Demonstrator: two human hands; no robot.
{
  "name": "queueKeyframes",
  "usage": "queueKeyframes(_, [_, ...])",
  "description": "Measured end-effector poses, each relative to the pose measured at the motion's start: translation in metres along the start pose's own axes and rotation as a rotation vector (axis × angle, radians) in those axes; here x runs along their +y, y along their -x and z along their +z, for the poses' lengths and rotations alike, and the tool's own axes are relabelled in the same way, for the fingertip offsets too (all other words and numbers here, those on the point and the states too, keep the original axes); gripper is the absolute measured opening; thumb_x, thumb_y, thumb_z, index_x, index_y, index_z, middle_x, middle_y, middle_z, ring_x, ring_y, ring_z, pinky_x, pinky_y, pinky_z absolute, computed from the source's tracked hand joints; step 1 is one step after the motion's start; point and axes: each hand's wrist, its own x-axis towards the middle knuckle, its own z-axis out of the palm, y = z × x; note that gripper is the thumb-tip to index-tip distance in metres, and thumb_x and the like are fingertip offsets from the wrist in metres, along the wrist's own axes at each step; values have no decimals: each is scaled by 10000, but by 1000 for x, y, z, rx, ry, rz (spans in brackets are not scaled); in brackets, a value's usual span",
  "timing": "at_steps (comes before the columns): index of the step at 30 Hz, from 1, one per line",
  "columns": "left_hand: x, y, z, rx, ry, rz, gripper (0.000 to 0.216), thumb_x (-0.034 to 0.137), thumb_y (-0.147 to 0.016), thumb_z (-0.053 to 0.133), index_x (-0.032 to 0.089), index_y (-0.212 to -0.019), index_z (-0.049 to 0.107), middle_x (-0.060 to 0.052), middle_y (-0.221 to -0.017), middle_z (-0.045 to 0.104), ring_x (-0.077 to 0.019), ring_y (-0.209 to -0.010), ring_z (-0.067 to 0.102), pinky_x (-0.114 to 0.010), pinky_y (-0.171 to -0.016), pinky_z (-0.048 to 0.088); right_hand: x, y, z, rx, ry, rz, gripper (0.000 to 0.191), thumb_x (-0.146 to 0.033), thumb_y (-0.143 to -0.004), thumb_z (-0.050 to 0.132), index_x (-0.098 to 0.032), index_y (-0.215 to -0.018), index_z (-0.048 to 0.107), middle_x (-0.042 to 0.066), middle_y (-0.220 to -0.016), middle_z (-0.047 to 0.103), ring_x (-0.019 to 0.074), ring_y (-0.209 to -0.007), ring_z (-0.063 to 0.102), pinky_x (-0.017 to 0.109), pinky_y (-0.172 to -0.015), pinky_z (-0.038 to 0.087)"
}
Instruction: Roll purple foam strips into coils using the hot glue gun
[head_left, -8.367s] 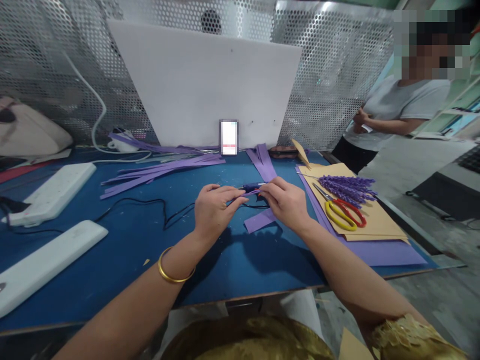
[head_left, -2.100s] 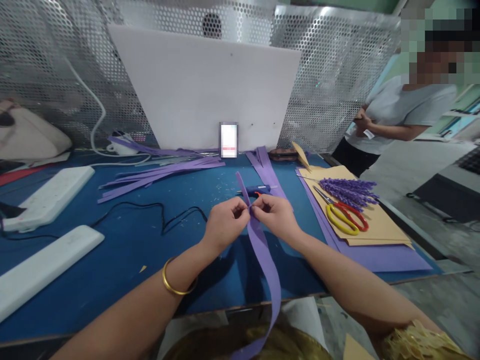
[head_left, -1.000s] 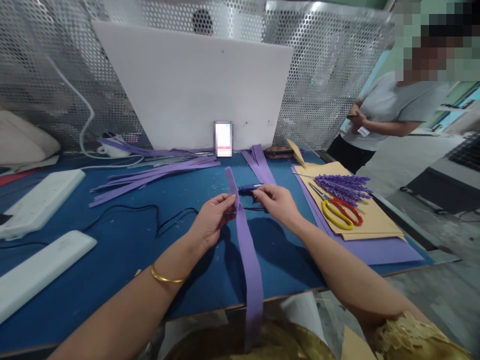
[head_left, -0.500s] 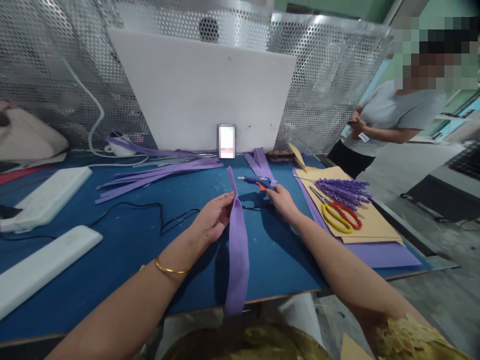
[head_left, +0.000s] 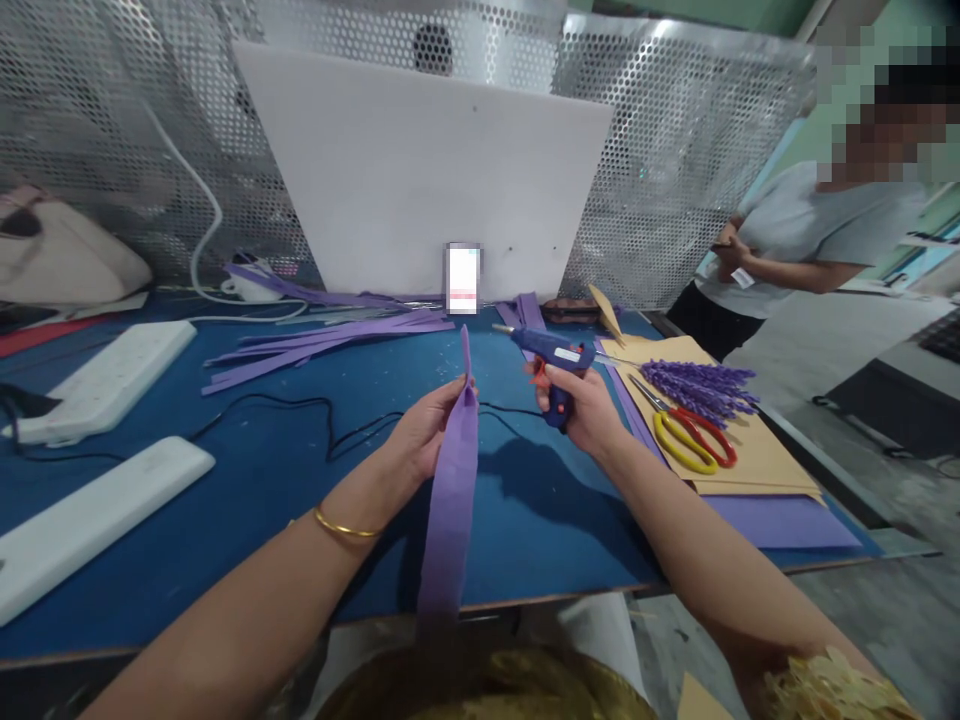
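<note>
Between the thumb and fingers of my left hand [head_left: 429, 425] is a long purple paper strip [head_left: 451, 500], pinched near its upper end. Its tail hangs down toward the table's front edge. My right hand [head_left: 589, 405] is wrapped round the grip of a blue glue gun [head_left: 551, 350] with an orange trigger. The gun is raised above the table, its nozzle pointing left, a short way to the right of the strip's tip and not touching it. A black cord [head_left: 330, 420] lies across the table behind my left hand.
More purple strips [head_left: 322, 340] lie at the back left. Right of me, scissors [head_left: 686, 430] and purple flower sprigs [head_left: 701, 388] rest on brown paper [head_left: 765, 460]. White power strips [head_left: 112, 375] are at left. A phone [head_left: 463, 278] leans on a white board [head_left: 420, 170]. A person [head_left: 795, 240] stands beyond.
The glue gun has been lifted off the table in my right hand, whose fingers now close round its grip. The strip's hanging tail has swung a little left.
</note>
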Motion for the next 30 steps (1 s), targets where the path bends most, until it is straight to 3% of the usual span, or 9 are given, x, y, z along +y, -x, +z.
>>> queueKeyframes(3, [1,2,3,18,15,2,189,174,-895,655,138,-713,623,14,-578,576,-57,-427,489,-164,-402,413,-2,7,3,-87,110,4,320,-504,-793,698,-185,-820,680,36,-714,689,112,-479,523,279,-481,427])
queueKeyframes(9, [6,5,5,1,11,30,275,156,-968,520,121,-706,594,12,-572,547,-61,-421,486,-170,-415,449,-4,16,7,-72,298,-76,419,-595,-806,680,-176,-813,676,42,-671,694,126,-478,561,271,-465,446])
queueKeyframes(13, [9,5,4,-25,31,50,294,149,-970,497,123,-687,571,20,-539,514,-56,-395,448,-160,-385,413,-10,19,8,-47,417,-179,404,-587,-780,712,-194,-804,622,-17,-548,600,115,-443,519,261,-461,432])
queueKeyframes(19, [11,3,0,-43,40,38,232,136,-935,513,119,-715,585,22,-550,502,-60,-409,440,-164,-389,410,-7,21,5,-72,554,-275,282,-462,-816,715,-206,-874,611,-38,-623,556,96,-493,470,244,-487,391])
queueKeyframes(30, [9,-2,-3,-71,6,63,170,131,-861,597,117,-692,587,32,-565,484,-50,-439,451,-147,-414,386,-1,19,1,-50,643,-300,294,-485,-833,695,-207,-901,626,-33,-637,522,114,-551,467,246,-519,379])
